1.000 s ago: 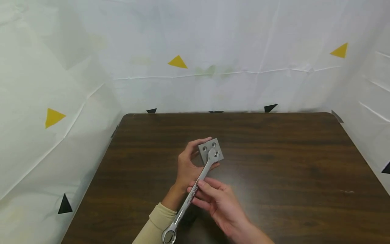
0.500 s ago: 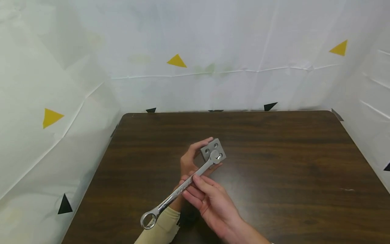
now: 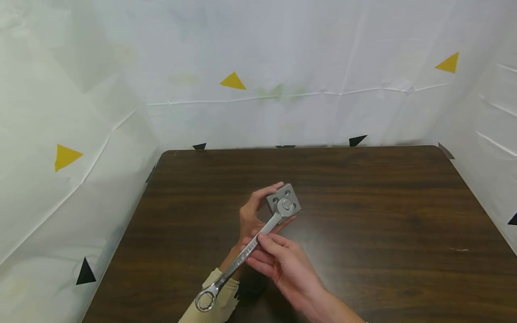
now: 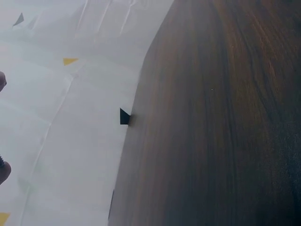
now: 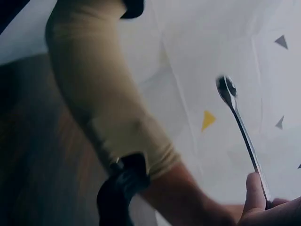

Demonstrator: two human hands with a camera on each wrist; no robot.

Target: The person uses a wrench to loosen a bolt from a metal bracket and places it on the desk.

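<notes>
Gripping wrench [image 3: 242,255] — engraving unreadable — right hand [image 3: 278,264], left hand [image 3: 250,215] holding plate [image 3: 283,202]

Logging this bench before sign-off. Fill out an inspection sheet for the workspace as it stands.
Surface: dark wooden table, bare apart from the hands above it.
Job's things: grey square block with holes and a bolt on its face; silver wrench, one end set on the bolt, ring end toward the person.
Clutter: nothing seen.
Grippers: left hand holds the block above the table; right hand pinches the wrench at mid-handle.
Cables: nothing seen.
Surroundings: white sheet walls with yellow and black triangles; beige sleeve on the left arm, dark band at its wrist.
</notes>
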